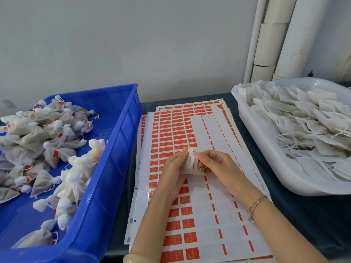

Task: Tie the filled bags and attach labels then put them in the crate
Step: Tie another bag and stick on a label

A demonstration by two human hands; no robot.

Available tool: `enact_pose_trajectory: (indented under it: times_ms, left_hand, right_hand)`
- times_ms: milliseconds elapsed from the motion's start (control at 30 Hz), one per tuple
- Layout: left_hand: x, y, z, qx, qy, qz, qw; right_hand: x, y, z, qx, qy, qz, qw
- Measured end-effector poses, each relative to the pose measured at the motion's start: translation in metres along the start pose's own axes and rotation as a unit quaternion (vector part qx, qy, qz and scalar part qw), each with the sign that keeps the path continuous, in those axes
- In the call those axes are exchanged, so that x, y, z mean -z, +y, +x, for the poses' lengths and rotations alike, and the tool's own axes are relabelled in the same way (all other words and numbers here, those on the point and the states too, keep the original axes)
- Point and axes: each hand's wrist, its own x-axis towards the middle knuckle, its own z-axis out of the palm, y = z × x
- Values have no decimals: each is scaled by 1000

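Dead centre, the small filled bag [191, 165] sat between both hands, over the label sheets [218, 205] with their orange-red stickers. The left hand [171, 168] cupped its side, fingers [182, 151] curled and pinching the gathered neck; the right hand [216, 164] pinched that neck from three o'clock. At nine o'clock, the blue crate [114, 149] held a heap of tied bags [47, 139]. At two o'clock, a white tub [266, 168] was piled with untied bags [303, 126], strings trailing. The dark surface [303, 215] carried it all, set against a plain pale wall [133, 44], with white pipes [284, 35] rising at one o'clock.
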Motion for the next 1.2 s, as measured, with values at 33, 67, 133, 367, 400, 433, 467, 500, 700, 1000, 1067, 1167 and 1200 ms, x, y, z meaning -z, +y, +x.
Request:
enact_pose_trajectory:
  times_ms: [33,67,133,367,400,433,467,500,700,1000,1067,1167,1200]
  left_hand:
    - [0,0,0,-3,0,4,1000]
    - [-1,1,-1,-6,-1,8,1000]
    - [-1,0,-1,-6,-8,8,1000]
    - [-4,-2,-1,-6,-4,40,999]
    - [-4,-3,-1,-5,-4,41,999]
    - [-3,-3,-1,-5,-1,41,999]
    - [-3,-3,-1,-4,3,42,999]
    - [-3,-3,-1,-2,7,44,999]
    - [-1,-4,0,8,19,34,999]
    - [1,-4,2,3,26,-5,1000]
    - [0,-5,2,-4,15,0,1000]
    - [-1,-7,2,-16,13,14,1000]
    - [-1,-8,2,-22,16,23,999]
  right_hand:
    - [1,1,0,6,9,-1,1000]
    - [1,1,1,14,19,0,1000]
    - [4,3,0,28,44,13,999]
    - [7,7,4,-2,85,112,990]
    - [7,7,4,-2,85,115,990]
    - [6,8,5,0,87,113,990]
    - [6,8,5,4,90,106,990]
    - [6,9,5,14,95,92,991]
    - [6,10,3,124,110,-23,986]
    - [3,15,3,183,108,-139,967]
    - [2,15,1,203,106,-177,957]
    - [2,15,0,238,119,-231,936]
    - [2,16,-1,244,132,-250,928]
